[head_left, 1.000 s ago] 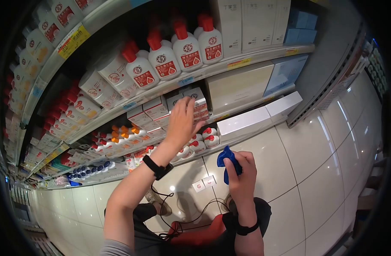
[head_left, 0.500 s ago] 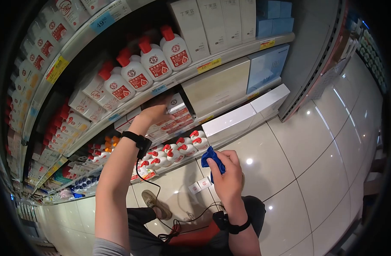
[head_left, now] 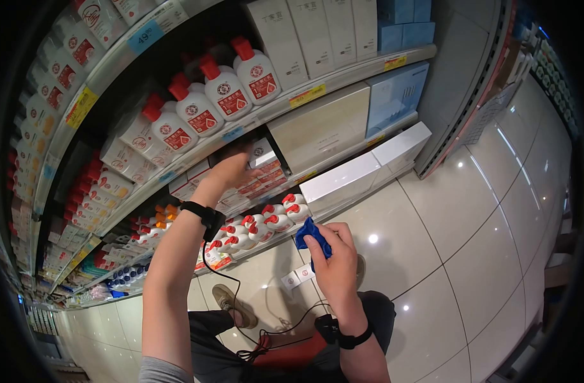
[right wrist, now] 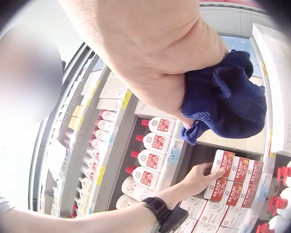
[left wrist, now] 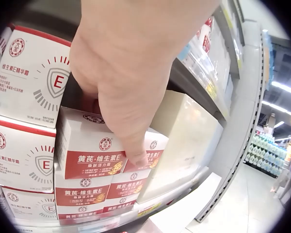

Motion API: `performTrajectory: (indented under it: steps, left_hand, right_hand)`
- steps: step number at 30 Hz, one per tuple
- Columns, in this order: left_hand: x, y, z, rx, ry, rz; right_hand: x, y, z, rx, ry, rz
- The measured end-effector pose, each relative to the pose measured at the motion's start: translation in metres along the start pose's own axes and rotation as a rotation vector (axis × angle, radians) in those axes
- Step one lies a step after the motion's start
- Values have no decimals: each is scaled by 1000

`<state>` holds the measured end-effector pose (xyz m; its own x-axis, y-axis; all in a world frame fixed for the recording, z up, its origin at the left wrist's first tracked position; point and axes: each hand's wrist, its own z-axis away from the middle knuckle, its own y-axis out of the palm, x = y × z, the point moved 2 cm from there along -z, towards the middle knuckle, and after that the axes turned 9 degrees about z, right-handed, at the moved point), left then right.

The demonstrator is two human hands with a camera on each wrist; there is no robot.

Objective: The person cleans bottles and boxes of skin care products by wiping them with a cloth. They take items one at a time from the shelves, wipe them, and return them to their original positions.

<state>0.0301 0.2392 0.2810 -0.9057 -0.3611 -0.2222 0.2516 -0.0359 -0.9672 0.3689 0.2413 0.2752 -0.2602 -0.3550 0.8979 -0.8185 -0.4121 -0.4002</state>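
Observation:
My left hand (head_left: 228,173) reaches into the lower shelf at the top of stacked red-and-white boxes (head_left: 265,155). In the left wrist view this hand (left wrist: 126,63) has its thumb on the front of a top box (left wrist: 94,145), by the seam with its neighbour; the other fingers go behind, mostly hidden. The right wrist view also shows the left hand (right wrist: 199,177) at the upper end of the stack (right wrist: 225,162). Away from the shelf, my right hand (head_left: 338,260) grips a dark blue cloth (head_left: 316,242), seen bunched (right wrist: 228,99) in the right wrist view.
Red-capped bottles (head_left: 227,92) line the shelf above. Beside the stack stands a large beige box (head_left: 324,131), with long white boxes (head_left: 343,185) below it. Pump bottles (head_left: 258,228) sit underneath. Two small white boxes (head_left: 297,276) and a black cable (head_left: 239,295) are near the floor.
My left hand has moved deeper into the shelf, behind the front of the boxes, then stayed nearly still. The head view has shifted right. The right hand keeps hold of the cloth.

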Motion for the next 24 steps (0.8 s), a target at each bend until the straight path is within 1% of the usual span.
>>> performTrajectory:
  steps: [2,3,5,6,8,11,12,13,14,15,17,20,21,23,24]
  left_hand:
    - [-13,-5,5,165,-172,147]
    - [-15,-3,10,166,-173,148]
    - [-25,1,28,-88,81,93]
    - [-31,5,39,-81,80,93]
    - [-53,9,67,-198,284,105]
    - [-88,30,122,-142,279,182]
    - [-93,49,138,-111,266,205]
    - [-96,72,154,-66,208,266]
    - [-98,97,168,-26,152,324]
    - [-98,128,182,1,140,347]
    - [-85,202,197,-2,89,349]
    - [-73,305,213,42,35,346]
    - [-71,332,215,49,39,355]
    - [-63,379,218,72,-52,280]
    - [-61,397,220,48,-61,268]
  right_hand:
    - [1,-1,-1,22,38,-19]
    - [1,-1,-1,22,40,-23]
    - [0,-2,-2,21,47,-26]
    - [-1,-3,-2,20,50,-27]
    - [-5,-5,-3,23,66,-29]
    - [-16,-8,-4,-130,-50,21]
    - [-19,-10,-5,-149,-65,-2]
    - [-23,-11,-5,-166,-71,-22]
    - [-23,-16,-5,-147,-34,-53]
    - [-21,-20,-6,-130,-3,-87]
    - [-25,-23,-4,-134,4,-75]
    - [-11,-32,-7,-66,200,-75]
    - [-10,-34,-8,-67,208,-66]
    - [-12,-33,-8,-55,165,-20]
    - [-13,-35,-7,-35,155,-8]
